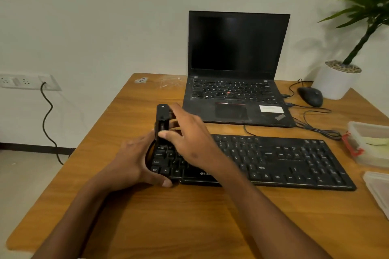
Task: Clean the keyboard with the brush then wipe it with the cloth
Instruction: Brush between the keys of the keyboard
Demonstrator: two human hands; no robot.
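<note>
A black keyboard (273,160) lies across the wooden table (168,216) in front of me. My left hand (134,164) grips its left end, thumb at the front edge and fingers along the side. My right hand (189,141) reaches across over the left keys and holds a black brush (162,120) upright, thumb and fingers round its handle. The brush's lower end sits at the keyboard's top-left corner; its bristles are hidden by my hands. No cloth is plainly visible.
An open black laptop (235,94) stands behind the keyboard. A black mouse (310,95) and its cables lie at the right, near a white plant pot (336,80). Clear plastic containers (370,143) sit at the right edge. A wall socket (27,82) is at the left.
</note>
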